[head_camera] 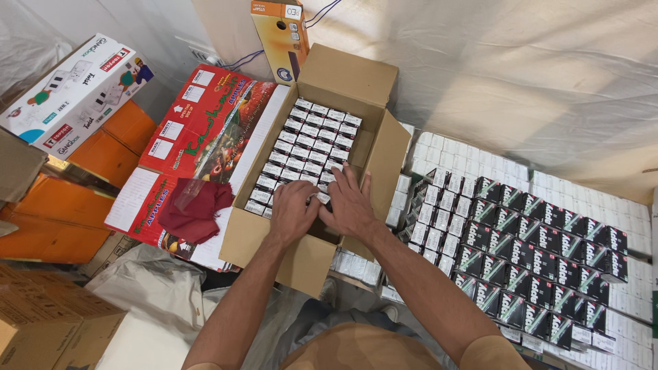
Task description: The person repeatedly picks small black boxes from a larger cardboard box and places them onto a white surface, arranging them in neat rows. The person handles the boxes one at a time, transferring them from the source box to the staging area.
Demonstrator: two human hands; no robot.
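Small glossy packets [305, 147] fill the cardboard carton [373, 147]; left hand [293, 211] curled and right hand [349, 203] flat press its nearest row, grip hidden.

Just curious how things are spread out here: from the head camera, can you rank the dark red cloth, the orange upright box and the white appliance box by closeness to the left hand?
From the left hand:
1. Dark red cloth, just left, on the red fruit carton.
2. Orange upright box, beyond the open carton.
3. White appliance box, far left.
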